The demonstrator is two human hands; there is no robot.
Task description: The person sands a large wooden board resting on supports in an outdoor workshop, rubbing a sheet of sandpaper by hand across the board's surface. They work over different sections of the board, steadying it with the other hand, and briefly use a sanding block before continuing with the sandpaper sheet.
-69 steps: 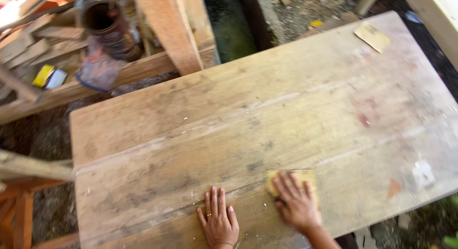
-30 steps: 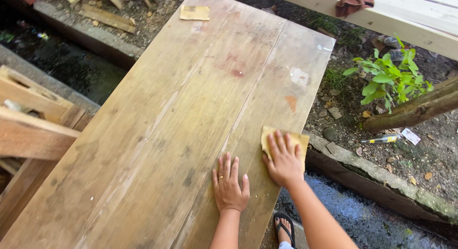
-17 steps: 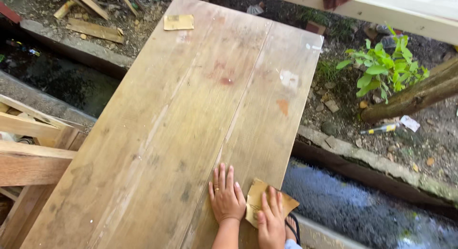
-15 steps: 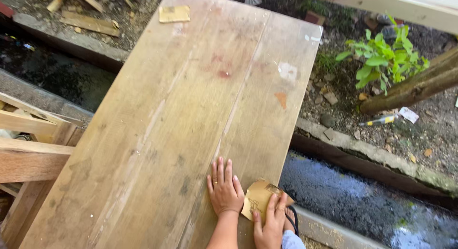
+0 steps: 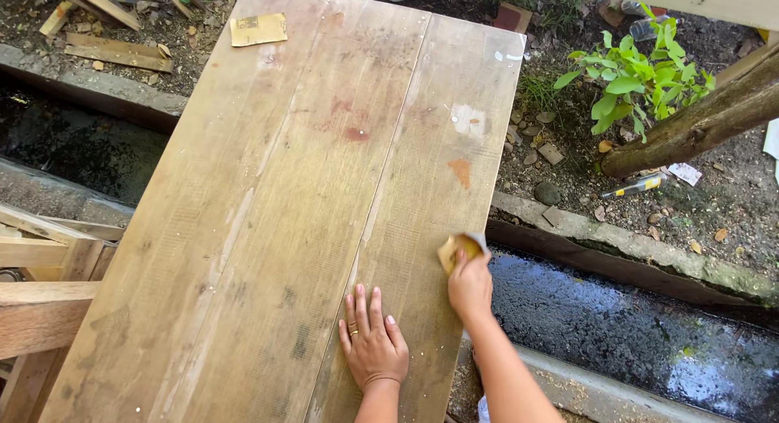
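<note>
A long tabletop of wide wooden planks (image 5: 308, 196) runs away from me, with worn grey and red stains. My left hand (image 5: 372, 342) lies flat on it near the front, fingers spread, a ring on one finger. My right hand (image 5: 471, 283) grips a folded yellow-brown piece of sandpaper (image 5: 456, 247) and presses it at the plank's right edge. A second sheet of sandpaper (image 5: 258, 29) lies at the far left corner of the top.
Right of the top is a wet dark channel (image 5: 617, 326) with a stone kerb, then soil with a green plant (image 5: 641, 82) and a leaning trunk (image 5: 698, 119). Wooden frame pieces (image 5: 40, 293) stand at the left. Scrap wood (image 5: 105, 50) lies on the ground beyond.
My right hand has carried the sandpaper forward along the right edge, from beside my left hand to ahead of it. The camera view has shifted; my left hand stays flat.
</note>
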